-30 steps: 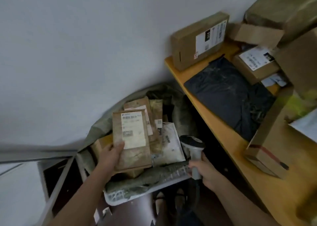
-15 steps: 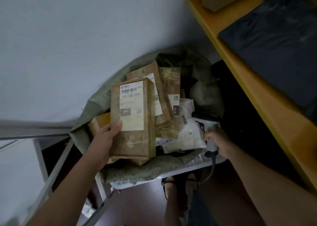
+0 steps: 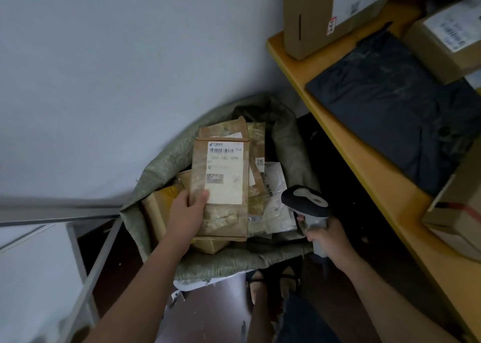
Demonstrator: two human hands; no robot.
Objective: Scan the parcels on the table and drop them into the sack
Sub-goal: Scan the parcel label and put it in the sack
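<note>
Left hand (image 3: 188, 212) grips a brown parcel (image 3: 221, 186) over the open sack (image 3: 166, 158). Right hand (image 3: 328, 236) clasps the scanner (image 3: 305, 202) beside it.

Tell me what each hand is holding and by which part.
Left hand grips the flat brown cardboard parcel by its lower left edge; right hand grips the grey handheld barcode scanner by its handle.

At centre frame, a brown parcel (image 3: 221, 189) bears a white label with black barcode stripes; the sack (image 3: 166, 160) is olive-green woven. Upper right, a yellow-orange tabletop (image 3: 364, 165) carries a black bag (image 3: 395, 108).
</note>
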